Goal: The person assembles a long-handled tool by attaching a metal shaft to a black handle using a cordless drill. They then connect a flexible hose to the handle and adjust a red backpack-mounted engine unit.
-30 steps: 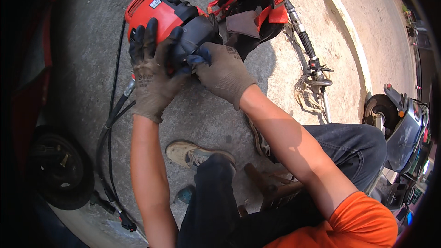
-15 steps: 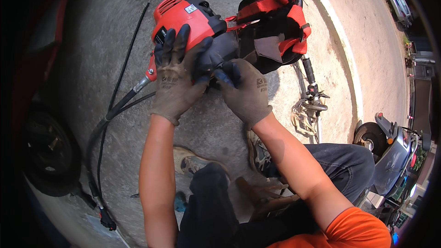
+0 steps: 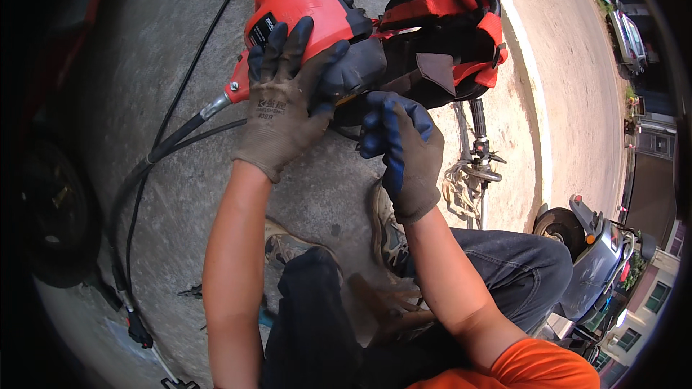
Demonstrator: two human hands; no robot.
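Note:
A backpack engine with a red and black housing (image 3: 306,9) lies on the concrete, with a black plastic cover (image 3: 357,68) at its near side. My left hand (image 3: 277,115), in a grey-brown glove with blue-black fingers, lies spread over the near side of the engine, fingers stretched across the red housing and the black cover. Just right of it, my right hand (image 3: 405,148) is in the air, apart from the engine. Its palm side is turned toward the left and its fingers are curled in. A tiny dark bit shows at the fingertips; I cannot make out what it is.
Red and black harness straps (image 3: 461,11) join the engine on the right. A flexible black shaft (image 3: 137,173) curves down the left side. Beyond the straps lies a handle with a grip (image 3: 481,137). A wooden stool (image 3: 386,310), a wheel (image 3: 54,209) and a parked scooter (image 3: 595,266) are around me.
My right hand has drawn away from the black cover and turned over, with its fingers curled. My left hand stays on the engine. The whole view has shifted slightly.

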